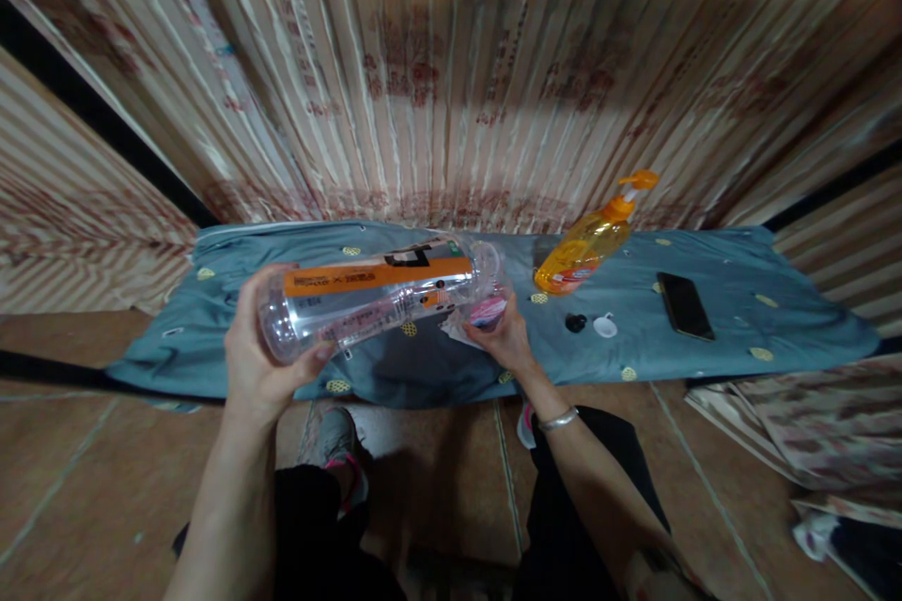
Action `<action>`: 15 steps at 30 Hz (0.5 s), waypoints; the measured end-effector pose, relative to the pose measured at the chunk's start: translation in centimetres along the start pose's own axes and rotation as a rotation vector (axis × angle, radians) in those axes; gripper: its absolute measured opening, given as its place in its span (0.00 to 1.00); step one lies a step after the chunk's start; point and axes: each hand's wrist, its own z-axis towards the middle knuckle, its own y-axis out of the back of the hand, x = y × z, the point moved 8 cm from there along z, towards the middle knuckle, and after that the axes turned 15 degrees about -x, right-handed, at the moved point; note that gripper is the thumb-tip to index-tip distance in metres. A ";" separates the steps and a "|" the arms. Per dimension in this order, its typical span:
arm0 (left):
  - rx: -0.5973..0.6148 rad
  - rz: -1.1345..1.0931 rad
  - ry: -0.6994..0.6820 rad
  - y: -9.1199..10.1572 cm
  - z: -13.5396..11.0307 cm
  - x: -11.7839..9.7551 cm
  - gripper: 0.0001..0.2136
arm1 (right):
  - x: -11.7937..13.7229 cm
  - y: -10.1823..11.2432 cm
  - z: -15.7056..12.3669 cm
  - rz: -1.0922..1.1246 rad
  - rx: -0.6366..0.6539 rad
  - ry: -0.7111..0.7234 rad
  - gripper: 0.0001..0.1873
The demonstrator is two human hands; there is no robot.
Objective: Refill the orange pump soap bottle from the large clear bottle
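Note:
A large clear plastic bottle with an orange and silver label lies nearly sideways in the air above the blue-green cloth, its neck to the right. My left hand is wrapped round its base end. By the bottle's neck, my right hand is closed on a small pink-and-white thing, whose kind I cannot make out. A whitish crumpled edge shows beside those fingers. Whether the right fingers also touch the neck is hidden. To the right stands a pump bottle of yellow liquid with an orange pump, seen at a slant.
The patterned blue-green cloth covers a narrow bench-like surface. On it lie a small black cap, a white cap-like piece and a dark phone. Behind hangs a pleated curtain, with dark frame bars at the sides.

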 end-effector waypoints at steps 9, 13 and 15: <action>-0.016 0.031 0.067 0.3 0.1 0.3 0.46 | -0.2 0.0 0.0 0.004 -0.002 0.008 0.48; -0.014 0.030 0.063 0.2 0.0 0.6 0.47 | -0.3 0.0 0.0 0.005 -0.007 0.004 0.48; -0.012 0.039 0.049 0.1 -0.1 0.5 0.47 | -0.3 -0.1 0.0 0.009 0.001 0.001 0.49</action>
